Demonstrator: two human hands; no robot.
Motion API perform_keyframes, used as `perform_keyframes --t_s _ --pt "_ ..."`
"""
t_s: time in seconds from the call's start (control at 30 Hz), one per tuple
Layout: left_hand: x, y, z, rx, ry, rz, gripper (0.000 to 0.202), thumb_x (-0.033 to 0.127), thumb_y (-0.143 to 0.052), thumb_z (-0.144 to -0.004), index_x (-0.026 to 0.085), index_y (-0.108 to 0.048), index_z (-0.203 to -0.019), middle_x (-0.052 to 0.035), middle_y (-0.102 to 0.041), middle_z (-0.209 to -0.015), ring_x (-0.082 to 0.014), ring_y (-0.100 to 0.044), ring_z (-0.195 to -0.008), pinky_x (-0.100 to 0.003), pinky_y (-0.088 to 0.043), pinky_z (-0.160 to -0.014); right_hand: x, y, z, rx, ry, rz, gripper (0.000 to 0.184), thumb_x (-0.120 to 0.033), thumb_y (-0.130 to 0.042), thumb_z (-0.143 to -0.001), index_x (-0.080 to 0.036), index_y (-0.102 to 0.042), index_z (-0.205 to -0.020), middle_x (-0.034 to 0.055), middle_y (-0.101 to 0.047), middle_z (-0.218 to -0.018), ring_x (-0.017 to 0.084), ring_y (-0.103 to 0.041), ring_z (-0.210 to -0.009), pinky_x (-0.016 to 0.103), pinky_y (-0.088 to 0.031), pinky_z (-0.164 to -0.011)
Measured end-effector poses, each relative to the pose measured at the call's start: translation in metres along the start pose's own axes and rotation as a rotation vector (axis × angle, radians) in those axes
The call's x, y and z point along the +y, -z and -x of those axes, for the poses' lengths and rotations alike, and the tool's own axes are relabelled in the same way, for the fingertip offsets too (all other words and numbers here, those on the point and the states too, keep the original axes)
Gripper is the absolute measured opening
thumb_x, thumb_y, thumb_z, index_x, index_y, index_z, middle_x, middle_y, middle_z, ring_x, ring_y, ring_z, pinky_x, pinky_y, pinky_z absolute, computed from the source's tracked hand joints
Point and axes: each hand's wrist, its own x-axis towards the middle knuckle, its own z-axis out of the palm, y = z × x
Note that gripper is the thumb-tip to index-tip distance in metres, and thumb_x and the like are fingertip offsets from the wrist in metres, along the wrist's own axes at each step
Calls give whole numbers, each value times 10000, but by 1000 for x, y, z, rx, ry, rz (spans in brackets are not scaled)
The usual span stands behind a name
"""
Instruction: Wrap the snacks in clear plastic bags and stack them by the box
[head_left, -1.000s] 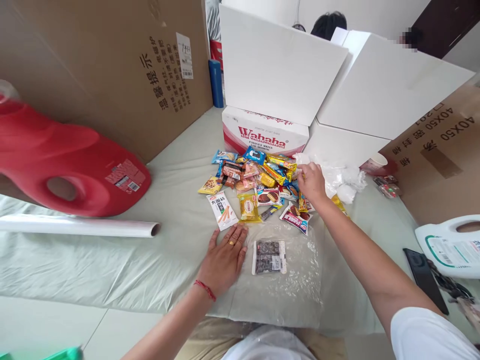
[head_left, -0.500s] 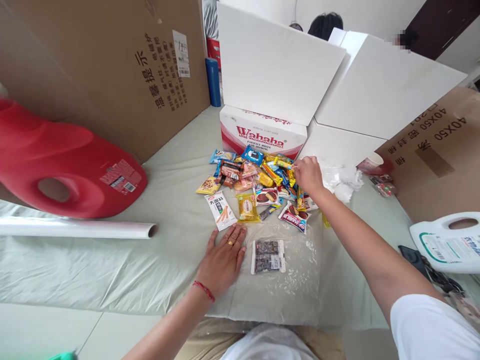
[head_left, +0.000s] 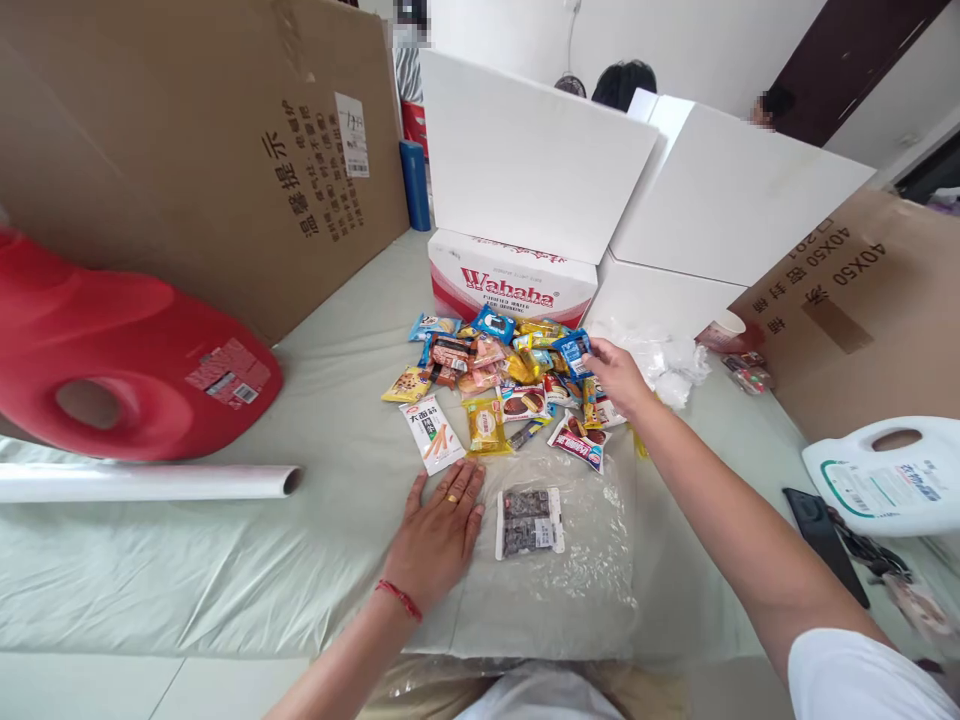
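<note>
My right hand (head_left: 616, 376) pinches a blue snack packet (head_left: 574, 353) at the right side of a pile of wrapped snacks. My left hand (head_left: 437, 525) lies flat, fingers spread, on the pale cloth, its fingertips just below a white snack packet (head_left: 431, 434) with red lettering. Beside that packet is a yellow packet (head_left: 486, 426), and a red-and-white biscuit packet (head_left: 577, 442) lies further right. On a clear plastic bag (head_left: 592, 540) in front of me rests a dark packet with white edges (head_left: 529, 523), right of my left hand.
A Wahaha carton (head_left: 510, 280) and white boards (head_left: 532, 150) stand behind the pile. To the left are a red jug (head_left: 150, 350), a white tube (head_left: 150, 481) and a large cardboard box (head_left: 195, 150). A white bottle (head_left: 885, 480) and black phone (head_left: 825, 545) lie right.
My right hand, earlier reaching into the pile's right side, now has the blue packet raised in its fingers. The left hand stays flat on the cloth; the view has shifted slightly.
</note>
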Motion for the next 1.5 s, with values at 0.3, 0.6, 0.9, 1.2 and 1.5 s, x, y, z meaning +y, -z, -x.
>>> perform_keyframes --t_s 0.3,0.6,0.9,1.2,1.5 --pt "5 7 -3 -76 25 27 546 346 -264 -1067 231 -366 -1590 -81 -397 -1628 -275 -406 -1497 -598 -181 -1252 -3 2 107 -177 -282 -389 406 -500 -748 -801 -239 -740 -1112 10 -741 -949 173 -638 -739 291 -532 -648" --pt "7 11 -3 -89 28 2 543 346 -251 -1076 218 -357 -1593 -86 -393 -1630 -264 -391 -1505 -581 -173 -1255 -30 -62 194 -233 190 213 343 -412 -574 -990 -224 -716 -1240 141 -653 -1305 323 -572 -1149 560 -455 -1033" --pt "5 12 -3 -98 36 46 542 372 -248 -1081 224 -367 -1589 -73 -385 -1635 -268 -381 -1512 -574 -164 -1260 -22 -69 210 -324 332 346 488 -323 -656 -957 -249 -579 -1433 110 -657 -1301 351 -414 -1401 639 -256 -1205" --pt "-12 3 1 24 69 189 542 364 -297 -1076 256 -318 -1607 -103 -482 -1584 -251 -439 -1480 -525 -201 -1262 -28 -33 260 -203 423 136 480 -370 -552 -1025 -240 -462 -1478 146 -572 -1365 283 -503 -1309 499 -489 -1085" --pt "-11 19 10 460 -78 225 431 196 -571 -942 219 -580 -1373 -147 -624 -1409 -319 -485 -1424 -514 -426 -1134 0 -36 341 -143 484 395 585 -251 -706 -936 -165 -502 -1477 150 -648 -1337 320 -530 -1317 619 -393 -1176"
